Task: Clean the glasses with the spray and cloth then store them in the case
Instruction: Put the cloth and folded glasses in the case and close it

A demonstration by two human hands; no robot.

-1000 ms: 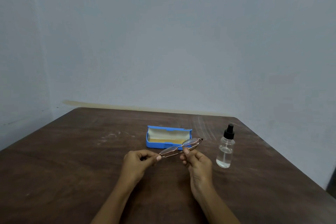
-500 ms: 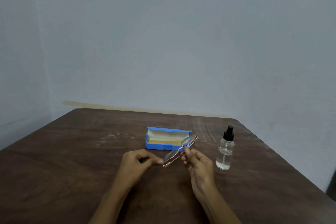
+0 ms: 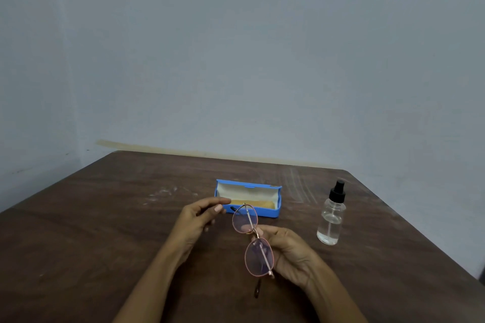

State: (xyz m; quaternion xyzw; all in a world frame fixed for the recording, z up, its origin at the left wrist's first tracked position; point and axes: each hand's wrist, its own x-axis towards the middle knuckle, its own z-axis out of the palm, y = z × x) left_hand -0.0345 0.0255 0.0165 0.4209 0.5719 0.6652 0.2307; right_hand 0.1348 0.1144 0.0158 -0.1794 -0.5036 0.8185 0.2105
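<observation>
Glasses (image 3: 252, 240): thin rose-gold wire frame with round, pink-tinted lenses, temples folded across the backs; held off the table and turned on end, one lens above the grip, the other below it; pinched at the bridge.
Case (image 3: 265, 211): blue hard shell with pale lining, lid open and upright; lay just beyond the grip, its front wall behind the upper lens.
Spray bottle (image 3: 331, 217): clear, partly filled, black pump top; stood upright to the right of the grip, apart from it.

Right hand (image 3: 291, 252) grips glasses (image 3: 253, 240); blue case (image 3: 265, 211) open.
</observation>
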